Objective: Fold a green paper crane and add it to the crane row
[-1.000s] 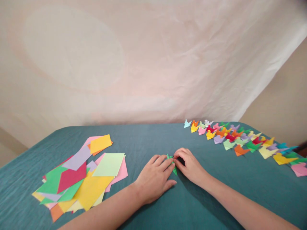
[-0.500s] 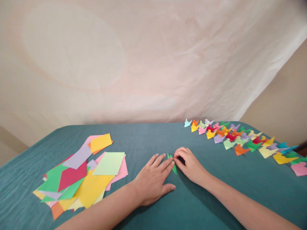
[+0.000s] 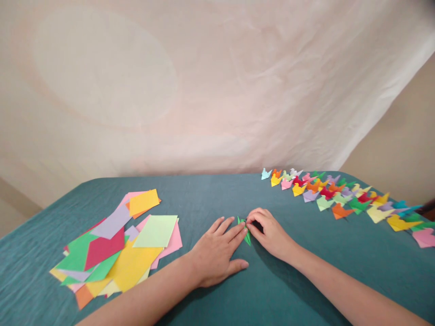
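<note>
A small folded piece of green paper (image 3: pixel 248 238) lies on the table between my hands, partly covered by fingers. My left hand (image 3: pixel 219 251) is spread flat on the cloth, palm down, with its fingertips pressing on the paper's left side. From the right, my right hand (image 3: pixel 268 231) pinches the paper's edge between thumb and forefinger. The exact shape of the fold is hidden under the fingertips.
To the left lies a loose pile of coloured paper squares (image 3: pixel 136 267), a pale green sheet (image 3: pixel 156 231) on its near right part. Rows of folded paper birds (image 3: pixel 341 211) stand along the right side of the dark green tablecloth (image 3: pixel 210 194). A pale curtain (image 3: pixel 217 90) hangs behind.
Almost nothing differs. Both hands stay on the green paper in the same pose, and the whole view has shifted very slightly.
</note>
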Demonstrator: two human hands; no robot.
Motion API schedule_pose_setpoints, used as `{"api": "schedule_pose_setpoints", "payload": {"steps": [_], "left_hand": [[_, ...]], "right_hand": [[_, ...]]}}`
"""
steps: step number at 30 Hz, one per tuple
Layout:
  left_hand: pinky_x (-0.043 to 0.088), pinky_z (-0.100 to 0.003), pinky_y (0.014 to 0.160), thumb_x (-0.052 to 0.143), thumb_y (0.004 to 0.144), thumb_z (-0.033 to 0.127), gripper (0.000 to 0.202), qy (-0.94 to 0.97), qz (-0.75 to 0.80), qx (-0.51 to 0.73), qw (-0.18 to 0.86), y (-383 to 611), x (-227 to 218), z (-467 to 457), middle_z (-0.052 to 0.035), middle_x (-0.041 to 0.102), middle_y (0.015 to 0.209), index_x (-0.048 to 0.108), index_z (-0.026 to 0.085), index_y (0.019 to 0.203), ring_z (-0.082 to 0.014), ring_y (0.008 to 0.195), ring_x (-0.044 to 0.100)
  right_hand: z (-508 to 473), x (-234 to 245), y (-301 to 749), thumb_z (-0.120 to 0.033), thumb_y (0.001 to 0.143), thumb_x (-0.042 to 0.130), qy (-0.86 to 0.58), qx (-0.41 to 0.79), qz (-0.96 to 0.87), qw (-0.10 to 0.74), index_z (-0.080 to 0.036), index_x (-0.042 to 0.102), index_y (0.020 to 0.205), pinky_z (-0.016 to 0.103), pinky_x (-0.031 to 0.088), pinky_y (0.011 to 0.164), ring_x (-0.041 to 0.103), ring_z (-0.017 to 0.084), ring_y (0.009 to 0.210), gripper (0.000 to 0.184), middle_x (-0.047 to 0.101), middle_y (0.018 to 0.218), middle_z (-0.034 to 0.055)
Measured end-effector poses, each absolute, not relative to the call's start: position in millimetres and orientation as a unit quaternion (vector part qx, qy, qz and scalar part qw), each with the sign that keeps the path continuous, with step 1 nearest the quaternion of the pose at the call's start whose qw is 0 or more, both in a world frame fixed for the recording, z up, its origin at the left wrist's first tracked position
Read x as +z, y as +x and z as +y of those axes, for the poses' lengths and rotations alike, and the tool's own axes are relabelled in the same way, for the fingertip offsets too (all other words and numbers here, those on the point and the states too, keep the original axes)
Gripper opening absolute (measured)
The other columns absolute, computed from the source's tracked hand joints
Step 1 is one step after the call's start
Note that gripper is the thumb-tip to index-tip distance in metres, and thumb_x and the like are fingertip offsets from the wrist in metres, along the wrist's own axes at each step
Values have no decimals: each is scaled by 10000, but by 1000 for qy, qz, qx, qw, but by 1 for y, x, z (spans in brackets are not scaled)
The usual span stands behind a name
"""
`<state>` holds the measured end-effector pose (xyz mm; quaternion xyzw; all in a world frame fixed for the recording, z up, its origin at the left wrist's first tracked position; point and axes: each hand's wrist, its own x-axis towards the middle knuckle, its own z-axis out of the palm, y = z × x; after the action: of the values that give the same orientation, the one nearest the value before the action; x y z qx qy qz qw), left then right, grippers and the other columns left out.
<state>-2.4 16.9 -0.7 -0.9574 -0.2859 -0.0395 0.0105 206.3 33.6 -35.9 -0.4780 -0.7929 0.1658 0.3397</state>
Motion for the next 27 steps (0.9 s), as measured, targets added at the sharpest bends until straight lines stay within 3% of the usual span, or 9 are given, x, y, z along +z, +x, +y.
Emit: {"api": "schedule_pose_setpoints", "payload": {"steps": [6, 10, 15, 27], "left_hand": [[145, -409, 1077, 213, 887, 594, 629, -958, -284, -41, 0, -1, -1, 18, -36, 294, 1441, 247, 223, 1394, -244, 1319, 229], [147, -411, 1076, 219, 884, 597, 633, -958, -284, -47, -4, -1, 0, 18, -41, 318, 1429, 268, 215, 1386, -249, 1311, 244], [158, -419, 1073, 234, 881, 597, 643, -958, -281, -51, -5, 0, 2, 18, -48, 353, 1408, 271, 199, 1384, -253, 1301, 260], [197, -406, 1057, 320, 859, 605, 615, -959, -276, -59, 16, 4, 8, 21, -79, 460, 1304, 393, 200, 1315, -265, 1268, 307]], "right_hand": [[28, -31, 213, -97, 816, 460, -482, 181, -794, 322, -180, 553, 956, 317, 441, 814, 532, 167, 893, 187, 575, 933, 51], [18, -20, 217, -79, 832, 410, -470, 127, -841, 238, -175, 579, 1023, 340, 432, 860, 543, 182, 936, 273, 589, 996, 71], [8, -15, 215, -54, 812, 408, -455, 41, -876, 154, -172, 614, 1026, 352, 444, 845, 564, 203, 950, 319, 597, 1047, 89], [0, -6, 206, -31, 810, 422, -440, -29, -895, 68, -125, 595, 1063, 360, 447, 831, 559, 225, 964, 321, 593, 1050, 121]]}}
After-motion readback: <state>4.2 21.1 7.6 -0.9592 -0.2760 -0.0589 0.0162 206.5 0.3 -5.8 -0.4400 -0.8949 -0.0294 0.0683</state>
